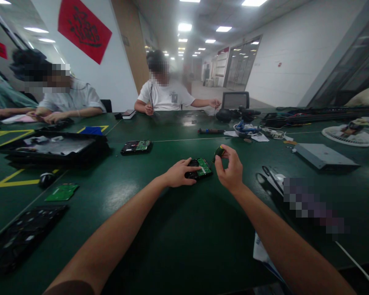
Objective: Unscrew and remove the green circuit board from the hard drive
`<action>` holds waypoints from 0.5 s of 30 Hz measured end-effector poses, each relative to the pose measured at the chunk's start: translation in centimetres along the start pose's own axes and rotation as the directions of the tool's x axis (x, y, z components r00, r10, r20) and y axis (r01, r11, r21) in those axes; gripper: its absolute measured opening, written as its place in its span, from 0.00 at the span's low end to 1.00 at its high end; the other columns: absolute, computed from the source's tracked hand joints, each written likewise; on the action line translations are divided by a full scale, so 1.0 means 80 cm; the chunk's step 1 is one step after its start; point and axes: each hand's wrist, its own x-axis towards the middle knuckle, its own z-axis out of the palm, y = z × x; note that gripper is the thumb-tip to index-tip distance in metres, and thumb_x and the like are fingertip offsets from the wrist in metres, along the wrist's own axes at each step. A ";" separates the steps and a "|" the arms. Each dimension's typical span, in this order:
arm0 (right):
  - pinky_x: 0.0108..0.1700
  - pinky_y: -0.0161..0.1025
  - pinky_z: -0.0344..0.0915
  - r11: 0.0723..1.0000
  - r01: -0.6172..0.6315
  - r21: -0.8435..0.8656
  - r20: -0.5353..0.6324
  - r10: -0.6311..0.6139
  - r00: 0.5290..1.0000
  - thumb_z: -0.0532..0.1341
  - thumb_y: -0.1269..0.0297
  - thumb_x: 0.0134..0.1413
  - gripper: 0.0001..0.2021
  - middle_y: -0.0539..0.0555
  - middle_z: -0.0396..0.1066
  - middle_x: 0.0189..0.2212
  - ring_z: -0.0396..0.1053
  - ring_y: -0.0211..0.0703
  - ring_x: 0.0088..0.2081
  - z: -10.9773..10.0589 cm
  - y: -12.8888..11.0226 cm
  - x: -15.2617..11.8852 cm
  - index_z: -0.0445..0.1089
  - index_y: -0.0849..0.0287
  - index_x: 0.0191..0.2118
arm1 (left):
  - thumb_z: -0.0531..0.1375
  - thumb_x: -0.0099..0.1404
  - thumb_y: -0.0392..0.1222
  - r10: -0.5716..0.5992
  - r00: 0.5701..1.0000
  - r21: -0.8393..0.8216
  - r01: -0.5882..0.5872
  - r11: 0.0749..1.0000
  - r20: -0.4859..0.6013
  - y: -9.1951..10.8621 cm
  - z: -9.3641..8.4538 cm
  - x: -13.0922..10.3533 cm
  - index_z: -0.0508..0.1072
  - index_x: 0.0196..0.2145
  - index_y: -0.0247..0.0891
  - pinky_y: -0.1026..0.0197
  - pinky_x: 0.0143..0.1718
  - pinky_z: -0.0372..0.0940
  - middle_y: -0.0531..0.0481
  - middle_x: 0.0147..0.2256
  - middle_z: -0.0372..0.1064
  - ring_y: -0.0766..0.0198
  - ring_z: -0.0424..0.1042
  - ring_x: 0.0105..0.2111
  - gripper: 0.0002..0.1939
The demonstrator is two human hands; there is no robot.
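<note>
A hard drive with a green circuit board point(204, 166) on its face lies on the dark green table point(172, 229). My left hand point(182, 173) rests on the drive's left part, its fingers spread over the black casing and one finger reaching onto the board. Just right of the drive, my right hand point(229, 167) is raised, pinching a small dark green and yellow piece point(218, 153) between thumb and fingers. A second hard drive point(136, 147) lies farther back on the left.
Left: a black tray point(58, 145), green board point(62, 191) and black frame point(24, 233). Right: a metal box point(326, 156), a white round grille point(348, 135) and cables point(249, 128). A screwdriver point(211, 131) lies behind. Two people point(167, 96) sit across the table.
</note>
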 end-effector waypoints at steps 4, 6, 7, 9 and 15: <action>0.44 0.50 0.77 1.000 -0.010 -0.004 0.002 0.010 1.000 0.63 0.64 0.63 0.23 0.58 0.71 0.50 0.74 0.47 0.42 -0.001 -0.001 0.001 0.61 0.52 0.62 | 0.65 0.64 0.58 -0.004 1.000 0.001 0.004 1.000 -0.001 0.001 0.000 -0.001 0.61 0.68 0.58 0.39 0.68 0.49 0.47 0.75 0.36 0.36 0.45 0.72 0.37; 0.44 0.50 0.78 1.000 0.002 -0.021 0.005 -0.002 1.000 0.64 0.63 0.62 0.22 0.58 0.71 0.49 0.74 0.48 0.42 -0.002 -0.001 0.002 0.63 0.52 0.60 | 0.65 0.65 0.58 -0.002 1.000 0.001 0.002 1.000 -0.006 0.001 0.000 -0.001 0.61 0.68 0.57 0.39 0.67 0.49 0.46 0.75 0.36 0.36 0.44 0.72 0.37; 0.44 0.51 0.78 1.000 0.003 -0.022 0.008 -0.003 1.000 0.64 0.63 0.62 0.22 0.59 0.71 0.49 0.74 0.49 0.43 -0.002 -0.001 0.002 0.63 0.52 0.60 | 0.65 0.65 0.58 0.002 1.000 0.001 -0.002 1.000 -0.011 0.001 0.000 -0.001 0.61 0.68 0.57 0.38 0.67 0.49 0.46 0.75 0.37 0.36 0.45 0.71 0.37; 0.46 0.52 0.77 1.000 -0.009 -0.002 0.013 0.009 1.000 0.62 0.64 0.64 0.22 0.60 0.71 0.51 0.74 0.50 0.45 -0.002 -0.001 0.002 0.62 0.52 0.62 | 0.65 0.65 0.57 0.007 1.000 0.001 -0.007 1.000 -0.021 0.002 -0.001 -0.002 0.62 0.68 0.57 0.38 0.67 0.50 0.46 0.75 0.37 0.36 0.46 0.71 0.36; 0.47 0.52 0.78 1.000 -0.017 -0.003 -0.002 0.017 1.000 0.63 0.62 0.63 0.21 0.58 0.73 0.50 0.75 0.49 0.45 -0.002 -0.002 0.002 0.63 0.52 0.60 | 0.65 0.64 0.54 0.007 1.000 0.021 -0.006 1.000 -0.023 0.005 -0.001 -0.002 0.62 0.68 0.56 0.39 0.67 0.52 0.46 0.74 0.39 0.37 0.47 0.71 0.37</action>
